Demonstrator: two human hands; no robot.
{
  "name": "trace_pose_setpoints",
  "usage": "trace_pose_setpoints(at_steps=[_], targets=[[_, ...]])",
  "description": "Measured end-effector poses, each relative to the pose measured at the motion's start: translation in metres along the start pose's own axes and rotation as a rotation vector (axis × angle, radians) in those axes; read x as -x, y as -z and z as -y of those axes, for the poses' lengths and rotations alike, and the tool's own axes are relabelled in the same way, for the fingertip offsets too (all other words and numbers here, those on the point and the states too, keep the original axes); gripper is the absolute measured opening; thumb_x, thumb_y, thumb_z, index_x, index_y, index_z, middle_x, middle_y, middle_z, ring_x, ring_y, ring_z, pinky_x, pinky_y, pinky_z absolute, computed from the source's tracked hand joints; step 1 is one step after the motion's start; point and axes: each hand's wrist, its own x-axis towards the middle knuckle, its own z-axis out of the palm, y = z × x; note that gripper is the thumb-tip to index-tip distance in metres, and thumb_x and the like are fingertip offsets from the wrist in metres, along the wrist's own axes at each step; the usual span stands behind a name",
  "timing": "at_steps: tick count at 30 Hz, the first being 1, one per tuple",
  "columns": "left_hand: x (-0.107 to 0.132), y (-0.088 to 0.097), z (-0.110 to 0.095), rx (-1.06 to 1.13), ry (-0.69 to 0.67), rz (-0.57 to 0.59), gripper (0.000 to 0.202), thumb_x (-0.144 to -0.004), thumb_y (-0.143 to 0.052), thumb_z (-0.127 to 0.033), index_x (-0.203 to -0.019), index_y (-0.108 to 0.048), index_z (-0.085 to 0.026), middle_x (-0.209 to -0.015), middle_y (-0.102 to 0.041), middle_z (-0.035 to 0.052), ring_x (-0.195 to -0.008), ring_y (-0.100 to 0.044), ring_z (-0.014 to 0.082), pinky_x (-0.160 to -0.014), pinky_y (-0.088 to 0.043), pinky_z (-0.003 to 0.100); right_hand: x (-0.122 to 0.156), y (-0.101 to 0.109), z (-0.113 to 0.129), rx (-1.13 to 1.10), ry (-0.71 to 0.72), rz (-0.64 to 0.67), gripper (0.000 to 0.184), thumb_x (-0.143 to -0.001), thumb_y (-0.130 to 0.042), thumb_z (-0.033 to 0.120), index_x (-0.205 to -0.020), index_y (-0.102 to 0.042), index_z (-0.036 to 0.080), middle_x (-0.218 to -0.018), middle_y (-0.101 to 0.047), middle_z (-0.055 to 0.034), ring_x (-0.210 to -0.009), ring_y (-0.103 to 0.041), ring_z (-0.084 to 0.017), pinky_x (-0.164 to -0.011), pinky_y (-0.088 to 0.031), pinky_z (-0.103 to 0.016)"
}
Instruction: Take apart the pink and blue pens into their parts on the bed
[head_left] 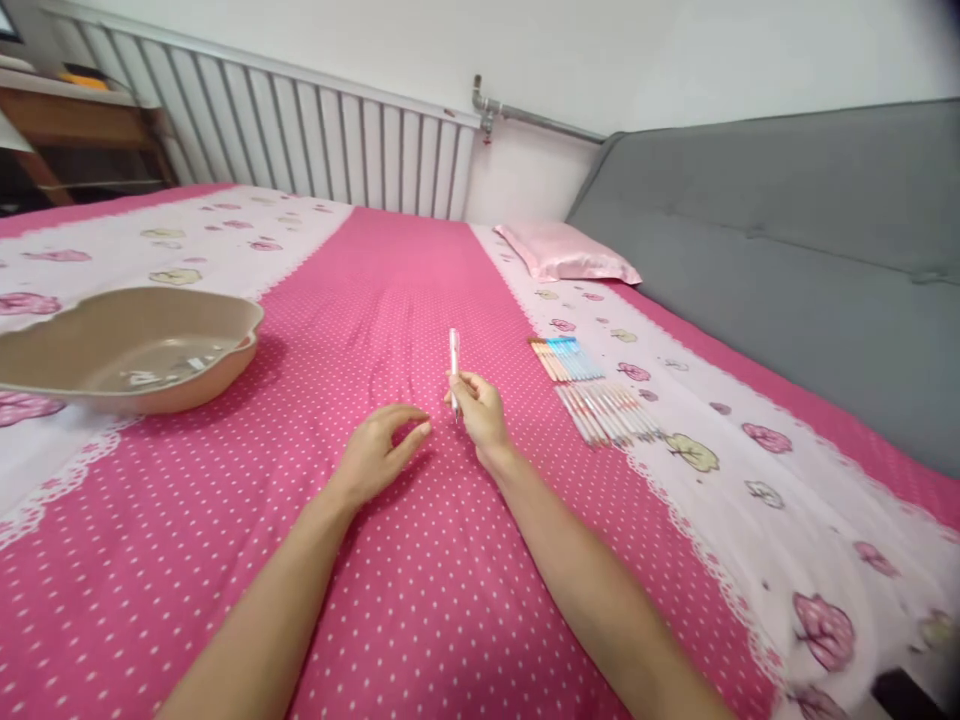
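Between the thumb and fingers of my right hand is a slim white pen, held nearly upright above the pink dotted bedsheet. My left hand is just to the left, with nothing in it; its thumb and fingers are apart and curve toward the pen without touching it. On the right lie two rows of pens on the sheet. The farther row has orange and light blue ones, and the nearer row has whitish ones with several reddish parts.
A beige plastic basin stands on the bed at the left, with small white pieces inside. A pink pillow lies at the back, beside the grey padded headboard. Behind the bed are a white radiator and a wooden desk.
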Motion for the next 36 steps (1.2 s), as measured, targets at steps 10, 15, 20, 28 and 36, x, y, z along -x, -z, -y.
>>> trace_pose_setpoints(at_steps=[10,15,20,28,36], targets=[[0.057,-0.007,0.016,-0.545,0.165,-0.004,0.058,-0.087,-0.033,-0.047,-0.128,-0.047,-0.009,-0.134,-0.046,0.0133,-0.127,-0.036,0.0249,-0.108,-0.025,0.04,-0.007,0.027,-0.029,0.605,-0.066,-0.387,0.033,-0.079,-0.049,0.04,-0.095,-0.066,0.017,-0.078,-0.068,-0.0046,-0.07,-0.058,-0.016,-0.063,-0.04,-0.023],[0.074,-0.006,0.001,-0.557,0.205,0.016,0.056,-0.089,-0.029,-0.045,-0.13,-0.045,-0.01,-0.137,-0.042,0.0126,-0.129,-0.035,0.0244,-0.109,-0.023,0.041,0.014,0.032,-0.029,0.636,-0.099,-0.455,0.039,-0.084,-0.04,0.041,-0.103,-0.063,0.014,-0.087,-0.069,-0.0068,-0.077,-0.062,-0.017,-0.067,-0.041,-0.023],[0.096,-0.006,-0.013,-0.564,0.251,-0.002,0.057,-0.089,-0.028,-0.046,-0.133,-0.042,-0.012,-0.139,-0.039,0.0131,-0.131,-0.03,0.0263,-0.108,-0.022,0.043,0.046,0.04,-0.023,0.722,-0.142,-0.507,0.036,-0.083,-0.044,0.035,-0.108,-0.059,0.013,-0.092,-0.069,-0.0094,-0.084,-0.062,-0.02,-0.074,-0.041,-0.026],[0.134,-0.004,-0.04,-0.623,0.3,-0.045,0.058,-0.089,-0.025,-0.045,-0.134,-0.041,-0.012,-0.139,-0.04,0.0138,-0.131,-0.03,0.0264,-0.108,-0.022,0.042,0.085,0.037,-0.009,0.902,-0.208,-0.578,0.04,-0.076,-0.056,0.024,-0.111,-0.053,0.004,-0.107,-0.06,-0.0217,-0.104,-0.055,-0.027,-0.087,-0.037,-0.033],[0.165,-0.008,-0.056,-0.662,0.325,-0.119,0.058,-0.09,-0.023,-0.045,-0.134,-0.04,-0.012,-0.139,-0.038,0.0153,-0.131,-0.029,0.0272,-0.108,-0.022,0.044,0.096,0.042,-0.002,0.935,-0.36,-0.5,0.029,-0.086,-0.052,0.032,-0.106,-0.056,0.013,-0.104,-0.06,-0.0094,-0.092,-0.058,-0.019,-0.079,-0.048,-0.038]])
